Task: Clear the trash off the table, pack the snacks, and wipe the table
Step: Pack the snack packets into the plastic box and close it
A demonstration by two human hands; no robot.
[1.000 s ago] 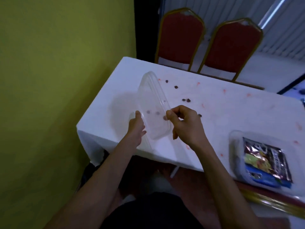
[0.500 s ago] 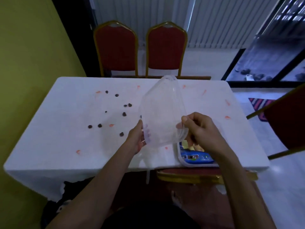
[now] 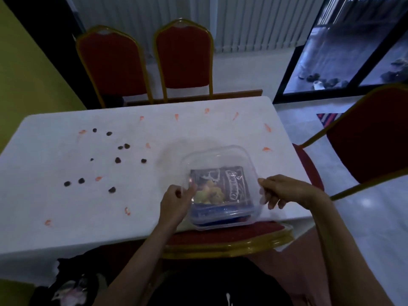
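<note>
A clear plastic lid (image 3: 217, 156) lies flat over a clear container (image 3: 220, 225) at the table's near edge, right of centre. Snack packets (image 3: 219, 186) show through the lid, one dark and one blue. My left hand (image 3: 176, 200) pinches the lid's left edge. My right hand (image 3: 284, 191) grips its right edge with the fingers curled under. Several dark crumbs (image 3: 117, 160) and small orange scraps (image 3: 98, 178) are scattered over the white tablecloth (image 3: 55, 195), mostly left of the container.
Two red chairs with gold frames (image 3: 143, 60) stand behind the table. Another red chair (image 3: 371, 138) is at the right, and a red seat (image 3: 231, 239) sits under the near edge. A yellow wall runs along the left.
The lid was held up tilted above the table. Now it has come down flat over the container with the snack packets, both hands still on its edges.
</note>
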